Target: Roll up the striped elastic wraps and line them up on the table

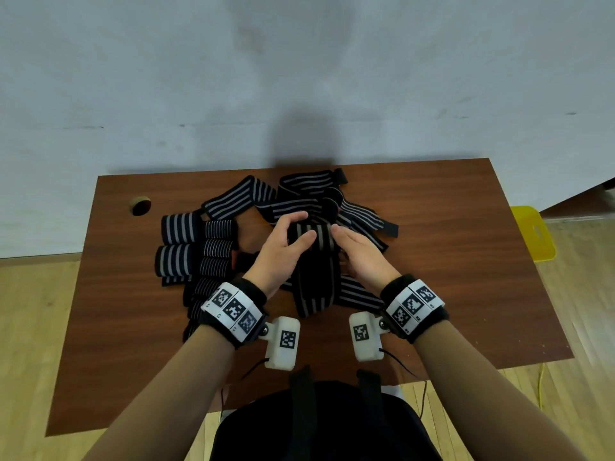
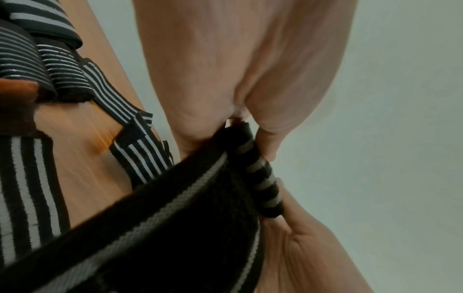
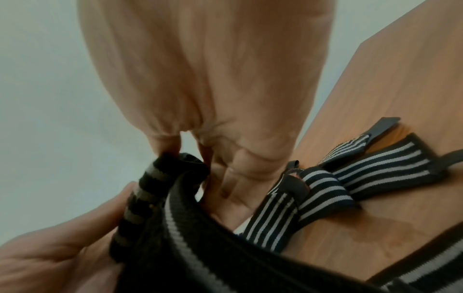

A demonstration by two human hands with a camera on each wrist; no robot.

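Above the middle of the brown table, both hands hold one black-and-grey striped wrap whose top end is wound into a small roll. My left hand curls its thumb and fingers round the roll's left end. My right hand grips the right end, its fingers tucked behind the roll. The wrap's loose tail hangs toward me. Several finished rolls lie in a line at the left. A tangle of unrolled wraps lies behind the hands.
A round cable hole is in the table's far left corner. A yellow object stands past the right edge. A dark bag is at the near edge. A grey wall rises behind the table.
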